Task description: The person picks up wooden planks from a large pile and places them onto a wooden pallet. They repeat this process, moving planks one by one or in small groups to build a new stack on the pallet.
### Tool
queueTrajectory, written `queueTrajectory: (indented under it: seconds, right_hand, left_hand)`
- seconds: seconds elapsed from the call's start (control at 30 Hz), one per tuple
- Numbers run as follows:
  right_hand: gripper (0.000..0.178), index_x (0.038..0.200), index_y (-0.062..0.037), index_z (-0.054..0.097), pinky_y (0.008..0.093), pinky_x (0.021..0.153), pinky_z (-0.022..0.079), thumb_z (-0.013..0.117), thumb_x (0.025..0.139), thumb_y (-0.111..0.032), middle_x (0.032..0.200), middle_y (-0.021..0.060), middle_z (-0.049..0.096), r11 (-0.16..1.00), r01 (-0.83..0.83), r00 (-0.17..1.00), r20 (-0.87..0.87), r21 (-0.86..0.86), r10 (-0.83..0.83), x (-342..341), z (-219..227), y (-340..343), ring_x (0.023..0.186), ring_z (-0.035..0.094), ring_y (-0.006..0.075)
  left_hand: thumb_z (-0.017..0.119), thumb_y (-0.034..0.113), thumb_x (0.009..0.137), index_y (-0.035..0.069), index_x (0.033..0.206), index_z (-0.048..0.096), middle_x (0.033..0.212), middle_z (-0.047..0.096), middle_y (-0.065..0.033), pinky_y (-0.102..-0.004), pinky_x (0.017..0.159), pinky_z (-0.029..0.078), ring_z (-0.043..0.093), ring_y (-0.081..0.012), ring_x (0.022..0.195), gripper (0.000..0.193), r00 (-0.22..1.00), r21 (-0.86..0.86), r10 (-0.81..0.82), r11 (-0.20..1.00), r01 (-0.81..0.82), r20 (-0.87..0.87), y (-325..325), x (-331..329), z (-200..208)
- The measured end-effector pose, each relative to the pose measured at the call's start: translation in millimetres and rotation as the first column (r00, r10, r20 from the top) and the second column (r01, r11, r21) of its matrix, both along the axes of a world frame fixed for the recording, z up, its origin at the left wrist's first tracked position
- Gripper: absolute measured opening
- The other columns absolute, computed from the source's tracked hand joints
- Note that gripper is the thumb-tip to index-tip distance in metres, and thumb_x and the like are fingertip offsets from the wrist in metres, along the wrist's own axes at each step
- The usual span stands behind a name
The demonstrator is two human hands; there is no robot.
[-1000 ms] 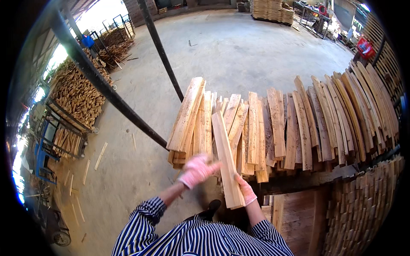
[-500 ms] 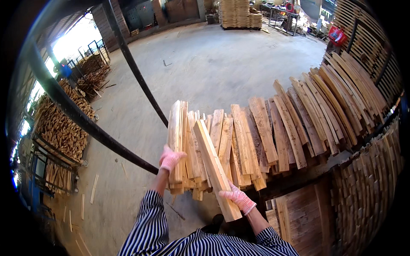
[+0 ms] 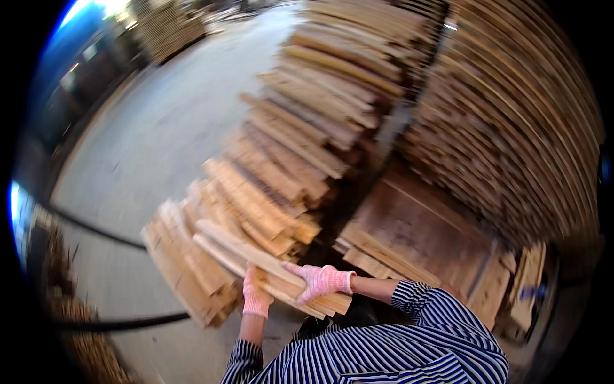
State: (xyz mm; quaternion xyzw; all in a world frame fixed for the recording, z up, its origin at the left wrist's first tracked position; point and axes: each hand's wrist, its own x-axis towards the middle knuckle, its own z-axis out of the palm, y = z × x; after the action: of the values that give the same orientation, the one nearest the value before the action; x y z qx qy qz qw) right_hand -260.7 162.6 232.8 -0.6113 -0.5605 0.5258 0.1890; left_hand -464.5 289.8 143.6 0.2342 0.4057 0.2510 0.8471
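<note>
Grip on wooden planks point(image 3: 272, 271) | by pink-gloved left hand point(image 3: 256, 299), closed at left edge, forearm point(image 3: 253, 329) upright | by pink-gloved right hand point(image 3: 322, 283), closed across near end, reaching leftward | held aslant before striped shirt point(image 3: 384, 349), near stacked boards point(image 3: 300, 142)

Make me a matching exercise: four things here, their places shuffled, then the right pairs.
Things:
1. dark-and-white striped cloth shirt
2. small bundle of pale wooden boards
3. grey concrete floor
4. tall stack of brown wooden boards

Places:
A. along the picture's right side
B. held by the pink-gloved left hand and pink-gloved right hand
C. at the bottom edge
D. across the picture's left half

Pairs: 1-C, 2-B, 3-D, 4-A
</note>
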Motion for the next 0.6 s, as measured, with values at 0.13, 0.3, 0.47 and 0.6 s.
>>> queueTrajectory:
  seconds: [0.13, 0.3, 0.47, 0.6]
  right_hand:
    - [0.115, 0.165, -0.0217, 0.018, 0.0423, 0.103, 0.048, 0.083, 0.072, -0.036, 0.134, 0.022, 0.054, 0.981, 0.179, 0.976, 0.116, 0.074, -0.186, 51, 34, -80, 0.125, 0.056, 0.0394]
    - [0.111, 0.162, -0.0109, 0.023, 0.0409, 0.114, 0.042, 0.084, 0.073, -0.037, 0.146, 0.0204, 0.049, 0.688, 0.603, 0.739, 0.042, 0.402, -0.672, 119, 52, -142, 0.137, 0.049, 0.0371]
    - [0.099, 0.152, -0.0112, 0.034, 0.0379, 0.108, 0.047, 0.089, 0.073, -0.034, 0.138, 0.0177, 0.054, 0.382, 0.7, 0.577, -0.165, 0.603, -0.8, 214, 25, -183, 0.128, 0.056, 0.0282]
    - [0.115, 0.15, -0.0059, 0.032, 0.0397, 0.108, 0.047, 0.092, 0.065, -0.057, 0.139, 0.0219, 0.054, 0.413, 0.819, 0.445, 0.013, 0.399, -0.895, 267, -50, -239, 0.127, 0.057, 0.0333]
  left_hand:
    - [0.051, 0.046, 0.102, 0.009, 0.145, 0.051, 0.135, 0.061, -0.0092, -0.0451, 0.109, 0.046, 0.057, -0.0281, 0.126, 0.057, 0.968, 0.076, -0.105, 0.993, 0.089, 0.229, -35, 64, -4]
    - [0.062, 0.021, 0.098, 0.003, 0.142, 0.052, 0.142, 0.058, -0.0123, -0.0487, 0.117, 0.039, 0.054, -0.0304, 0.131, 0.049, 0.789, 0.213, -0.458, 0.889, 0.406, 0.41, -56, 198, 16]
    - [0.069, 0.019, 0.096, 0.004, 0.136, 0.057, 0.134, 0.063, -0.0109, -0.0394, 0.101, 0.051, 0.062, -0.0237, 0.118, 0.044, 0.633, 0.706, -0.774, 0.45, 0.547, 0.003, -126, 324, 36]
    - [0.08, 0.025, 0.09, 0.003, 0.135, 0.056, 0.13, 0.066, -0.0131, -0.0376, 0.093, 0.055, 0.065, -0.0222, 0.113, 0.055, 0.512, 0.836, -0.802, 0.028, 0.548, -0.309, -173, 400, -2]
